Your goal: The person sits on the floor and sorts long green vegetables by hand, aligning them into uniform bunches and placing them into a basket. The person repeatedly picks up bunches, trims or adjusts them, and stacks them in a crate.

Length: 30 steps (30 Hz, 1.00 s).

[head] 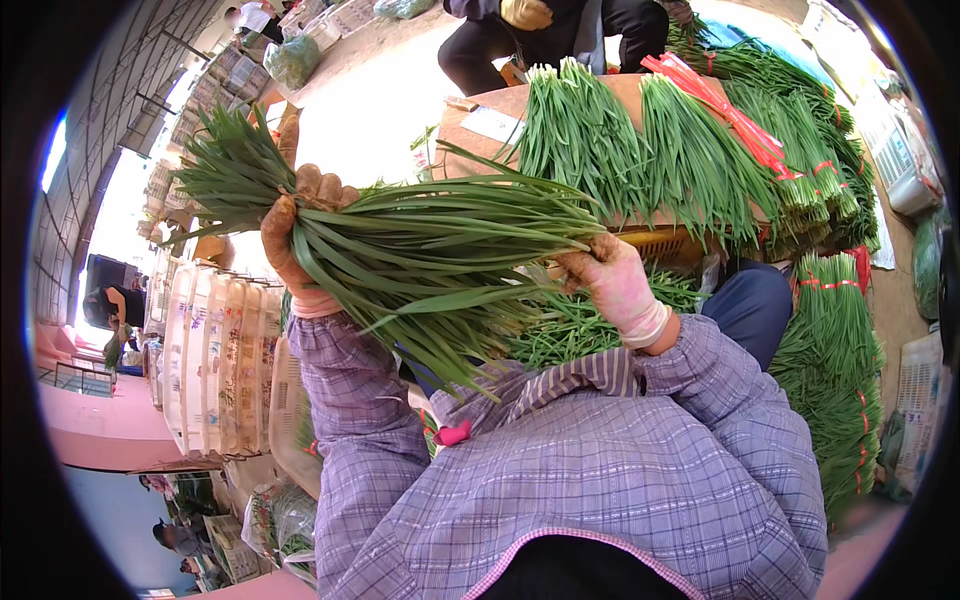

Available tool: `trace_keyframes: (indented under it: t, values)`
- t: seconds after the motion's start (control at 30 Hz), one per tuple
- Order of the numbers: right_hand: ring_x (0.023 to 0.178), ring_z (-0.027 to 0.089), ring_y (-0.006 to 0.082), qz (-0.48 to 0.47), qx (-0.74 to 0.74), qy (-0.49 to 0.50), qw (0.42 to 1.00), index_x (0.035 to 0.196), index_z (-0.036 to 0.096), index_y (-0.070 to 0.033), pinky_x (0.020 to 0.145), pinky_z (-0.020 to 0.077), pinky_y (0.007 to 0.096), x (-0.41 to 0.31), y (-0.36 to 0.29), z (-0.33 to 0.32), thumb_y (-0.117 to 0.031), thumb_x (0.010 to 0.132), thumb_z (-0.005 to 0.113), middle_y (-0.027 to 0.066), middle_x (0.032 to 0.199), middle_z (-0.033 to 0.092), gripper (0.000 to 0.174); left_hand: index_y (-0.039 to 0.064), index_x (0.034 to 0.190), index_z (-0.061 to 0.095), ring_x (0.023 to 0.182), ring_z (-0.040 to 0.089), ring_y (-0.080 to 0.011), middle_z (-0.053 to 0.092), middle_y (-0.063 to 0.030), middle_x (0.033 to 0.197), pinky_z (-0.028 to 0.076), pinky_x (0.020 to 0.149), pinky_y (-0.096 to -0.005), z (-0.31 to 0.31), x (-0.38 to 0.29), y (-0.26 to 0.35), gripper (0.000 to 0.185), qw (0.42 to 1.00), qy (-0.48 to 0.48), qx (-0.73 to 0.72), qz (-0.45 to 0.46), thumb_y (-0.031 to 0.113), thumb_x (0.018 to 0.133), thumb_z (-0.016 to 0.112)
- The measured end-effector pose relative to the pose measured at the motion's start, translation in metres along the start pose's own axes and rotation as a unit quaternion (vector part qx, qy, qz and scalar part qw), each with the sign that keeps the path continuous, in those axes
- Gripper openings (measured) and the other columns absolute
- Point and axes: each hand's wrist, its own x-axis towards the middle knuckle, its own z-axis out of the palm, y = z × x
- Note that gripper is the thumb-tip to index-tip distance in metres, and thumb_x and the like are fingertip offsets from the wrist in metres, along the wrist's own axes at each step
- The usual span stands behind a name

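Observation:
A large bunch of long green leaves, likely garlic chives [450,240], is held up before my chest, bound near its left end. My left hand [289,217], in a soiled glove, is closed around the bunch near the tie, with the leaf ends fanning out beyond it. At the right end of the bunch, the fingertips of my gloved right hand [619,281] pinch some leaves. More loose leaves [577,330] lie below the bunch, in front of my lap.
A low board table [480,154] bears leaf bundles [585,142], red ties [720,112] and a knife [460,103]. Tied bundles [825,360] are piled at the right, plastic crates [217,360] stacked at the left. A person [555,37] sits across the table.

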Motion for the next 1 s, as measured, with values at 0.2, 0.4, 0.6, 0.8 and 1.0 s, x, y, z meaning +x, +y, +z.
trace_keyframes:
  t: [0.2, 0.4, 0.6, 0.8, 1.0]
  values:
    - [0.073, 0.064, 0.0104, -0.166, -0.431, -0.018, 0.887, 0.107, 0.064, 0.001, 0.063, 0.0521, 0.0240, -0.001, 0.035, -0.054, -0.012, 0.095, 0.062, 0.0052, 0.087, 0.070, 0.018, 0.000, 0.154, 0.002, 0.068, 0.042, -0.0095, 0.043, 0.0015, 0.078, 0.039, 0.064, -0.0286, 0.001, -0.003, 0.002, 0.088, 0.996, -0.072, 0.010, 0.046, 0.013, 0.087, 0.059]
    - [0.081, 0.066, 0.0155, 0.051, -0.479, -0.103, 0.870, 0.102, 0.067, 0.000, 0.074, 0.0533, 0.0286, 0.008, -0.012, -0.061, -0.026, 0.092, 0.067, 0.0085, 0.089, 0.070, 0.029, -0.003, 0.153, -0.001, 0.062, 0.046, -0.0107, 0.048, 0.0002, 0.074, 0.043, 0.058, -0.0291, 0.006, 0.002, 0.011, 0.091, 0.984, -0.173, -0.018, 0.032, 0.009, 0.088, 0.060]
    - [0.101, 0.064, 0.0246, -0.208, -0.224, -0.184, 0.934, 0.116, 0.064, 0.002, 0.094, 0.0477, 0.0335, 0.026, -0.041, 0.017, -0.023, 0.088, 0.071, 0.0163, 0.111, 0.067, 0.038, -0.002, 0.154, -0.001, 0.060, 0.050, -0.0114, 0.052, -0.0009, 0.074, 0.045, 0.053, -0.0282, 0.020, 0.000, -0.008, 0.095, 0.986, -0.165, 0.020, 0.002, 0.010, 0.086, 0.065]
    - [0.079, 0.062, 0.0222, -0.006, 0.203, -0.096, 0.974, 0.092, 0.056, -0.004, 0.077, 0.0503, 0.0366, 0.003, -0.040, 0.006, -0.031, 0.101, 0.054, 0.0088, 0.083, 0.063, 0.028, -0.001, 0.154, 0.000, 0.065, 0.053, -0.0108, 0.052, 0.0009, 0.077, 0.047, 0.059, -0.0284, 0.017, -0.003, 0.007, 0.092, 0.973, -0.227, 0.047, 0.014, 0.011, 0.089, 0.064]
    - [0.056, 0.046, 0.0131, 0.040, 0.057, -0.216, 0.974, 0.083, 0.054, -0.009, 0.056, 0.0376, 0.0296, -0.023, -0.032, -0.028, -0.037, 0.096, 0.060, 0.0054, 0.070, 0.055, 0.032, 0.005, 0.155, -0.004, 0.066, 0.060, -0.0140, 0.060, -0.0020, 0.076, 0.051, 0.055, -0.0303, 0.008, 0.009, 0.008, 0.100, 0.926, -0.377, 0.035, -0.011, 0.013, 0.089, 0.069]
